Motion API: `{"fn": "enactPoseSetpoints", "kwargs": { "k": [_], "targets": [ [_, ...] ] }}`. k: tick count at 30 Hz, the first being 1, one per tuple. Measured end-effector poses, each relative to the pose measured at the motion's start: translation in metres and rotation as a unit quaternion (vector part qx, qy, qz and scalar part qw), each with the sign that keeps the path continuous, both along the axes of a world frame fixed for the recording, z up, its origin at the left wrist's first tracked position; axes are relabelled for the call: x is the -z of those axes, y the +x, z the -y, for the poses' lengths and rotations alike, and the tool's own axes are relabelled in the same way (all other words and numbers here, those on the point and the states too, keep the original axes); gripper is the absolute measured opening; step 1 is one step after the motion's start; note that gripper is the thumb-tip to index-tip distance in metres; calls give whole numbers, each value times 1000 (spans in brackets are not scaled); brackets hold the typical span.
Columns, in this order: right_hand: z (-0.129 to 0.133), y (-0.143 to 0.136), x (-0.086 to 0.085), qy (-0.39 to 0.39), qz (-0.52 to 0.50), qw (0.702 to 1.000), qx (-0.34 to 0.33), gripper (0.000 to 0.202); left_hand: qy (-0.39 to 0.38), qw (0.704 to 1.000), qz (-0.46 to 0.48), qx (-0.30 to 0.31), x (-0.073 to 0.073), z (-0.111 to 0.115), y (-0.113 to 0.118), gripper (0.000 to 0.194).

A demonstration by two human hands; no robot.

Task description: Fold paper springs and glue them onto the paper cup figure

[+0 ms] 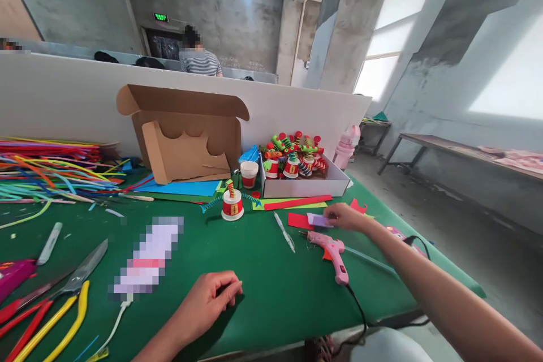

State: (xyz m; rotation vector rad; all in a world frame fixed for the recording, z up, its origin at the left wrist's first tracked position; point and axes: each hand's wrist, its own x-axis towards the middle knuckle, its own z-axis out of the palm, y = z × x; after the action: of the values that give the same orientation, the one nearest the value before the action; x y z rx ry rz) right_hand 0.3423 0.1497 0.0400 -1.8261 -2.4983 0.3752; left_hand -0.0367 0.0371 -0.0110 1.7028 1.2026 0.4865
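My right hand [341, 216] reaches across the table, its fingers closed on a small piece of purple paper [317, 220]. Beneath and beside that lies a piece of red paper [298, 221]. Just in front of it rests a pink hot glue gun [328, 243] with a glue stick out of its back. My left hand [214, 295] is over the near part of the table, fingers curled in, with nothing visible in them. Farther back stands an upside-down red and white paper cup figure [232, 205] with spiral pipe-cleaner arms. A white pen [284, 232] lies between the figure and the glue gun.
A white box [303, 186] of finished cup figures stands at the back, beside a paper cup [249, 174] and an open cardboard box [186, 147]. Pipe cleaners [55, 172], scissors [76, 285] and a blurred-out device [146, 257] with a cable lie left. The glue gun's cord [360, 311] hangs over the front edge.
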Motion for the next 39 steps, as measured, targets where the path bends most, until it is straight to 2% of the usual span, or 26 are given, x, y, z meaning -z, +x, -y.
{"fn": "enactPoseSetpoints", "kwargs": {
  "k": [3, 6, 9, 11, 14, 17, 20, 23, 27, 31, 34, 39],
  "targets": [
    [-16, 10, -17, 48, 3, 999, 23, 14, 17, 1000, -17, 2, -1, 4, 1, 46],
    [-28, 18, -33, 91, 56, 992, 68, 15, 15, 1000, -19, 0, -2, 6, 1, 45],
    [-32, 10, -37, 113, 133, 977, 122, 20, 21, 1000, -18, -3, -3, 6, 1, 45],
    [-32, -11, -33, 124, 152, 972, 129, 28, 26, 999, -18, -6, -3, 7, 1, 45],
    [-30, -58, -22, 85, 137, 987, 17, 27, 37, 999, -20, -7, -3, 9, 2, 43],
    [-32, -103, -9, 71, 204, 975, -56, 31, 49, 999, -19, -11, -2, 11, 2, 41],
    [-40, -127, -1, 57, 250, 965, -54, 31, 61, 998, -20, -14, -3, 11, 3, 39],
    [-51, -129, 0, 56, 257, 964, -29, 30, 66, 997, -30, -12, -4, 10, 3, 38],
    [-56, -115, -5, 55, 249, 967, 3, 34, 70, 997, -35, -8, -5, 10, 2, 37],
    [-53, -106, -6, -27, 233, 971, -37, 21, 79, 996, -39, 3, -4, 11, 1, 37],
    [-54, -107, -1, -63, 239, 967, -55, 29, 81, 996, -42, 3, -4, 12, 1, 38],
    [-62, -109, 7, -63, 242, 967, -44, 40, 91, 995, -49, 2, -3, 12, 1, 37]
  ]
}}
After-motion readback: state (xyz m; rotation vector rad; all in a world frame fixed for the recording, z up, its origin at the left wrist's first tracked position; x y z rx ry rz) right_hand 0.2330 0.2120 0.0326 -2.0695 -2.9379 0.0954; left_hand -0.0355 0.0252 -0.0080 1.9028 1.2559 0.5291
